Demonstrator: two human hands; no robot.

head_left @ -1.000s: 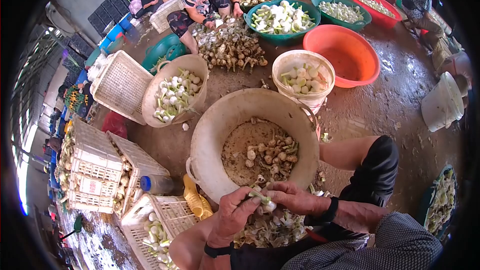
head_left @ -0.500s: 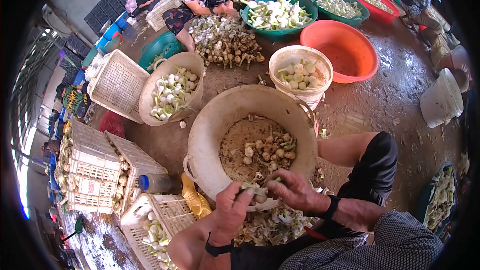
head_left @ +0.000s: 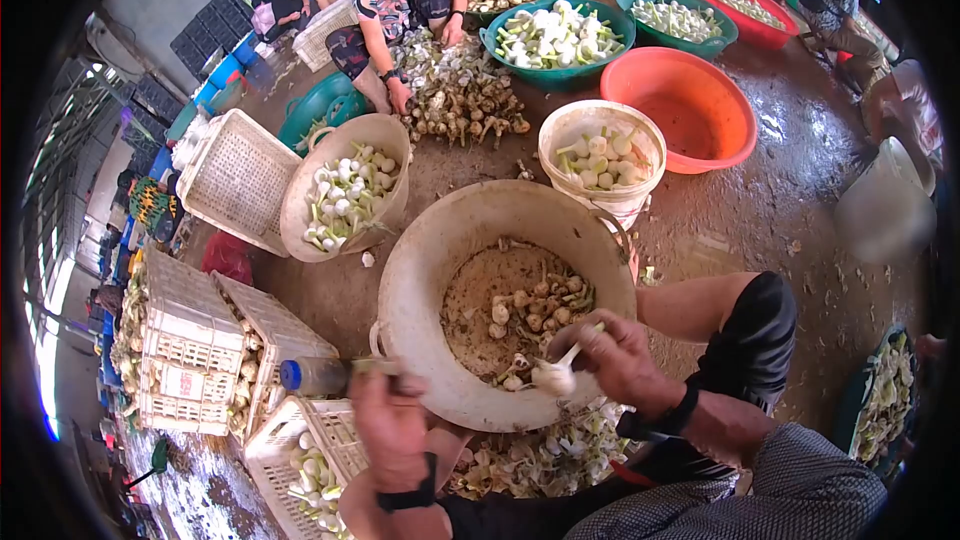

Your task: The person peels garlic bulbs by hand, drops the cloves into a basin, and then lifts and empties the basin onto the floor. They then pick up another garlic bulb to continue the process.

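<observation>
My right hand (head_left: pixel 615 365) is closed on the stem of a garlic bulb (head_left: pixel 556 376); the pale bulb hangs over the near rim of a large off-white tub (head_left: pixel 420 240). On the floor of that tub lie several unpeeled garlic bulbs (head_left: pixel 535 310), dirty and brownish. My left hand (head_left: pixel 390 430) is apart from the right one, by the tub's left handle, in front of a bottle with a blue cap (head_left: pixel 291 374). Motion smears its fingers, and I cannot make out whether anything is in them.
Peeled garlic lies in a crate (head_left: pixel 270 450) at lower left, a beige basket (head_left: pixel 295 202) and a white bucket (head_left: pixel 600 196). Garlic skins (head_left: pixel 545 455) heap below the tub. An orange basin (head_left: pixel 725 115) stands behind. Across, another person (head_left: pixel 400 0) sits at a garlic heap (head_left: pixel 465 105).
My hands have parted: the left swung leftward, while the right keeps a garlic bulb by its stem. The person across has moved one hand down beside the garlic heap.
</observation>
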